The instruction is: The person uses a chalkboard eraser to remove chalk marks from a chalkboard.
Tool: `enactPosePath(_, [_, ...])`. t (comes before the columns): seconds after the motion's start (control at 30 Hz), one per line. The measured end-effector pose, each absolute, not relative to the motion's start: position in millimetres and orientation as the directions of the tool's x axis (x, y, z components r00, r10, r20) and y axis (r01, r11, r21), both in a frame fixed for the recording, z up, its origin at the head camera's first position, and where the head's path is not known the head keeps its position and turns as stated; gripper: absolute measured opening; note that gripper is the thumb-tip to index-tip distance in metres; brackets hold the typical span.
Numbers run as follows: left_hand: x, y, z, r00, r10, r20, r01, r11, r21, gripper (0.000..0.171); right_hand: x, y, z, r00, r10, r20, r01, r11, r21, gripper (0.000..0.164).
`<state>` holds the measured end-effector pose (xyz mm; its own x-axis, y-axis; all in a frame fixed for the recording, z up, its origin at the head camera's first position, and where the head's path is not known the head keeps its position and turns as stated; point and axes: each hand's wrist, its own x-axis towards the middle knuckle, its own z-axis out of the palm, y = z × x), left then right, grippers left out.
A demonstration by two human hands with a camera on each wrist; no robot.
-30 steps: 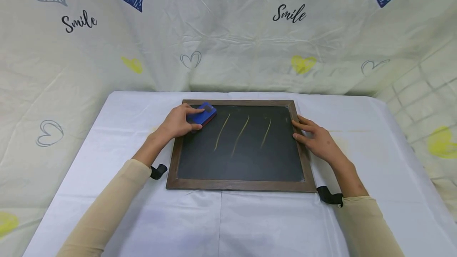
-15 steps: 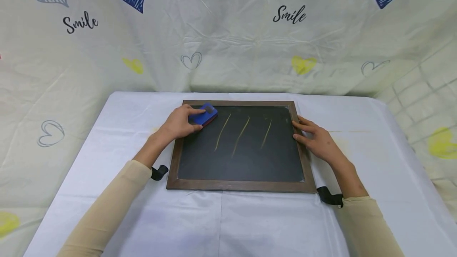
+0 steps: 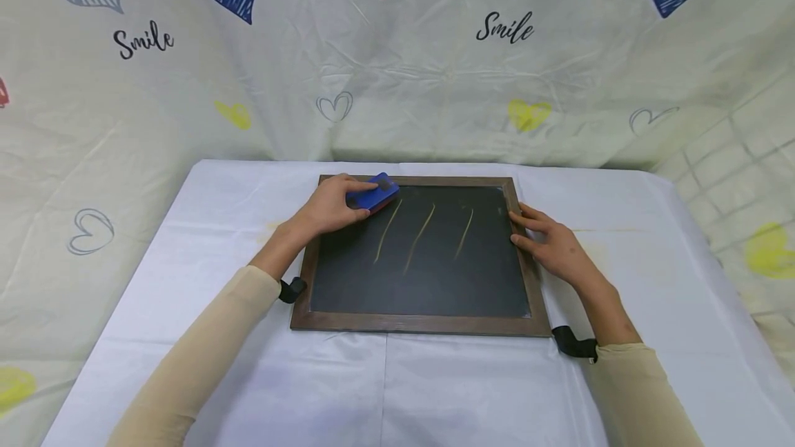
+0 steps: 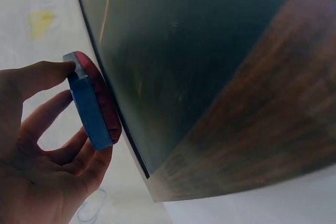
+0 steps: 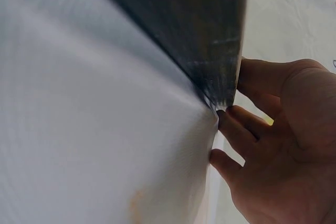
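A chalkboard [image 3: 428, 292] in a brown wooden frame lies on the table, with 3 slanted yellow chalk lines [image 3: 419, 236] on it. At its upper left, my left hand [image 3: 329, 205] grips a blue chalkboard eraser [image 3: 384, 192] between thumb and fingers. The left wrist view shows the eraser's red felt side [image 4: 102, 98] facing the board. In the head view the eraser's lower right corner reaches the top of the leftmost line. My right hand [image 3: 553, 243] rests at the right edge, thumb and index finger on the frame, other fingers against its side.
A white cloth covers the table [image 3: 298, 385]. Behind it hangs a pale curtain [image 3: 422, 123] printed with hearts and the word Smile. Black wrist straps [image 3: 574, 343] stick out by both sleeves.
My left hand has slid the eraser to the right and slightly up along the board's top edge, up to the leftmost chalk line. My right hand stays in place.
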<state>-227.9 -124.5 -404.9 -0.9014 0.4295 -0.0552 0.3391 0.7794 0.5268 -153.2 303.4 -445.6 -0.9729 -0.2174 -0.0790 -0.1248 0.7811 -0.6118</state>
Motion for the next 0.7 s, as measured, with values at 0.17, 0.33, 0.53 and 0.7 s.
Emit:
enactPosePath(0.17, [-232,-116,-404,-0.887,0.46,-0.045,0.373,0.771,0.516,0.059,-153,303,-446,-0.973,-0.22,-0.074,-0.13,0.778,-0.615,0.06])
enactPosePath(0.33, [-235,-109,-405,-0.88,0.471,-0.061,0.38,0.775,0.504,0.059,-153,303,-445,-0.972,-0.221,-0.077,-0.129,0.779,-0.614,0.06])
enactPosePath(0.53, [-240,-105,-408,-0.871,0.484,-0.086,0.385,0.78,0.494,0.059,-153,303,-446,-0.973,-0.217,-0.077,-0.124,0.777,-0.617,0.06])
enactPosePath(0.7, [-242,-103,-411,-0.864,0.493,-0.101,0.385,0.776,0.499,0.059,-153,304,-446,-0.974,-0.217,-0.07,-0.128,0.774,-0.62,0.06])
